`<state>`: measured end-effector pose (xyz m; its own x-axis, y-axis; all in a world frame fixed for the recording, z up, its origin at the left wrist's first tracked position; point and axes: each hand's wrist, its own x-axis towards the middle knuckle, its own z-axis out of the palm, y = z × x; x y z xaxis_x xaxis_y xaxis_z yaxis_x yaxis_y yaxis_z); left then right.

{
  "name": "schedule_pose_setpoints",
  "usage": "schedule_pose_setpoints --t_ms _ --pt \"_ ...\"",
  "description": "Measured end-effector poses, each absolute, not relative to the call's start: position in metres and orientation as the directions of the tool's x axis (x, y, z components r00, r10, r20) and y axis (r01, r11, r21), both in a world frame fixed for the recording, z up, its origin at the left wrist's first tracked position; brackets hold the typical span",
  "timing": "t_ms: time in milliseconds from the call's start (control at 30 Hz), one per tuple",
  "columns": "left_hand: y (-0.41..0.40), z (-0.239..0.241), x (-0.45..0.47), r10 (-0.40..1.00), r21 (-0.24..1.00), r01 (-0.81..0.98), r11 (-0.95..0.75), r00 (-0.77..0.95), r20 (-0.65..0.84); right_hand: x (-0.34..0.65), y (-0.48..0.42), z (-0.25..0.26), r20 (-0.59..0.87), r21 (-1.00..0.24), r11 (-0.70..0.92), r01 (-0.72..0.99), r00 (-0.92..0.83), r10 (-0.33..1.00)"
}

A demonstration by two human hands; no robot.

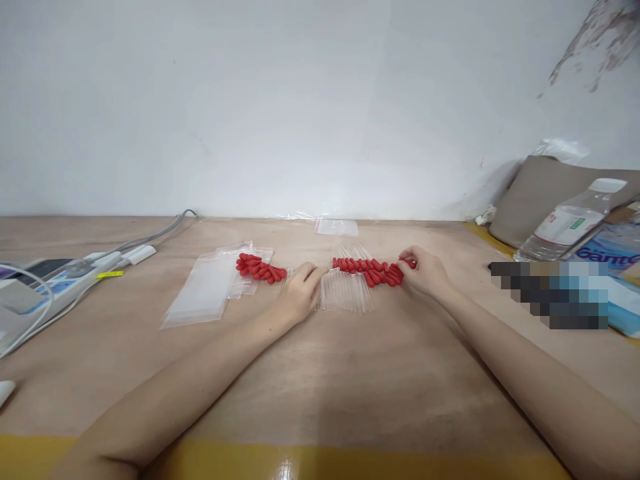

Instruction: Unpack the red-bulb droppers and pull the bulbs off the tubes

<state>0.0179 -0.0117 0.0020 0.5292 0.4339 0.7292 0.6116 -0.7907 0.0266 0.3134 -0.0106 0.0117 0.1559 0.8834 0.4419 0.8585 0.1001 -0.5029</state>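
Observation:
On the table, a row of clear thin tubes (345,293), like dropper pipettes, lies side by side. Red rubber bulbs (357,265) run along the tubes' far ends, and more clear stems stick out behind them. My left hand (301,291) rests at the left end of this row with its fingers closed; what they grip is largely hidden. At the right end of the red line, my right hand (424,270) pinches a red bulb (409,263) between thumb and fingers. Another cluster of red bulbs (260,268) lies left of my left hand, partly over plastic bags.
Clear plastic bags (197,293) lie at left, with another small bag (336,228) by the wall. A white power strip (65,283) with cables is far left. At right are a plastic bottle (565,223), a grey-brown container (525,200) and a blue packet (625,307).

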Motion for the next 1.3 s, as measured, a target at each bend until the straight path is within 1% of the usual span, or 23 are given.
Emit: schedule_pose_setpoints --t_ms 100,200,300,400,533,633,767,833,933,1033,1167,1233,1300 --pt "-0.015 0.000 0.019 0.378 0.005 0.552 -0.834 0.564 0.734 0.310 -0.012 0.010 0.417 -0.524 0.116 0.844 0.135 0.899" --pt "-0.019 -0.001 0.020 0.313 -0.051 0.505 -0.861 0.606 0.731 0.307 -0.012 0.006 0.477 -0.463 0.195 0.865 0.058 0.877" --pt "-0.021 -0.002 0.022 0.285 -0.076 0.481 -0.874 0.632 0.721 0.307 -0.010 0.003 0.533 -0.418 0.291 0.861 -0.027 0.845" --pt "-0.023 -0.003 0.023 0.277 -0.078 0.443 -0.893 0.677 0.681 0.308 -0.008 -0.001 0.563 -0.387 0.356 0.851 -0.087 0.822" --pt "-0.024 -0.003 0.024 0.297 -0.019 0.399 -0.917 0.712 0.637 0.310 -0.007 -0.001 0.557 -0.271 0.394 0.878 -0.191 0.808" --pt "-0.025 -0.001 0.023 0.324 0.031 0.392 -0.919 0.709 0.626 0.309 -0.011 0.003 0.541 -0.272 0.342 0.900 -0.150 0.827" --pt "-0.024 0.006 0.022 0.364 0.026 0.427 -0.904 0.736 0.571 0.309 -0.013 0.015 0.541 -0.327 0.187 0.926 0.021 0.841" --pt "-0.024 0.010 0.021 0.391 0.015 0.453 -0.891 0.753 0.530 0.308 -0.008 0.022 0.461 -0.385 0.073 0.920 0.123 0.879" --pt "-0.024 0.014 0.019 0.410 -0.015 0.464 -0.886 0.797 0.443 0.308 0.008 0.032 0.282 -0.450 -0.077 0.890 0.223 0.933" --pt "-0.025 0.014 0.017 0.426 -0.033 0.472 -0.881 0.822 0.378 0.303 0.030 0.035 0.183 -0.454 -0.127 0.882 0.231 0.956" --pt "-0.027 0.011 0.016 0.469 -0.016 0.513 -0.858 0.798 0.377 0.293 0.053 0.032 0.063 -0.438 -0.183 0.880 0.233 0.971" --pt "-0.027 0.010 0.016 0.479 -0.009 0.521 -0.853 0.791 0.381 0.288 0.059 0.029 0.037 -0.434 -0.197 0.879 0.236 0.971" --pt "-0.028 0.010 0.015 0.484 -0.001 0.525 -0.851 0.784 0.388 0.284 0.063 0.026 0.045 -0.442 -0.188 0.877 0.231 0.972"
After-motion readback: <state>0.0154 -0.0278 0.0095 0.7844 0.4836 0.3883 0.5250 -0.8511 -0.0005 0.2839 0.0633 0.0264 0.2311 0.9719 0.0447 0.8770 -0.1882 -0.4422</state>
